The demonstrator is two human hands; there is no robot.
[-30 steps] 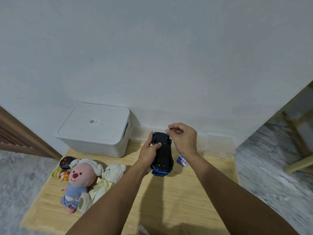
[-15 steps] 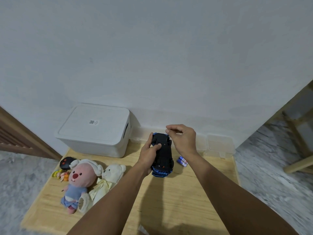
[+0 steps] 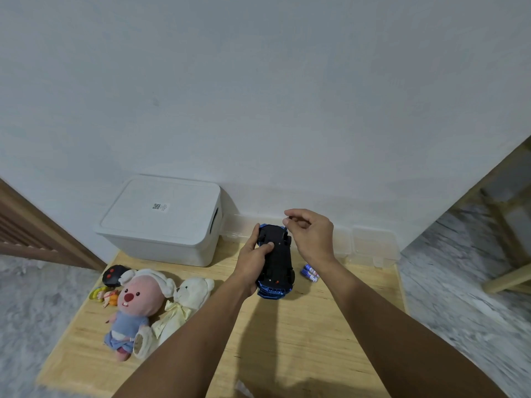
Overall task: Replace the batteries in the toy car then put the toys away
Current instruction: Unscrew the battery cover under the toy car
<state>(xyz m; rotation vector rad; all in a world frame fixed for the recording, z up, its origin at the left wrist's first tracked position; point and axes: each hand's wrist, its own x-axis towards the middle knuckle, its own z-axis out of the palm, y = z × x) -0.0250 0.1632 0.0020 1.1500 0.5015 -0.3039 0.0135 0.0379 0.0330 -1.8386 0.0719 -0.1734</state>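
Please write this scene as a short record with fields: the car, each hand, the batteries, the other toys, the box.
toy car: blue toy car, underside up, held above the wooden table
left hand: left hand grips the car's side
right hand: right hand above the car's far end, fingers pinched; anything held is too small to tell
batteries: blue batteries on the table, right of the car
plush toys: pink plush, white bear, lying left
storage box: white storage box, lid on

I see the lidded bin (image 3: pixel 161 222) at the surface (image 3: pixel 287 340) back-left vs the wall, plush toys (image 3: pixel 149 305) in front of it, toy car (image 3: pixel 275 259) upside down at center betw both hands, batteries (image 3: pixel 310 273) just right of it, clear containers (image 3: pixel 373 245) behind.
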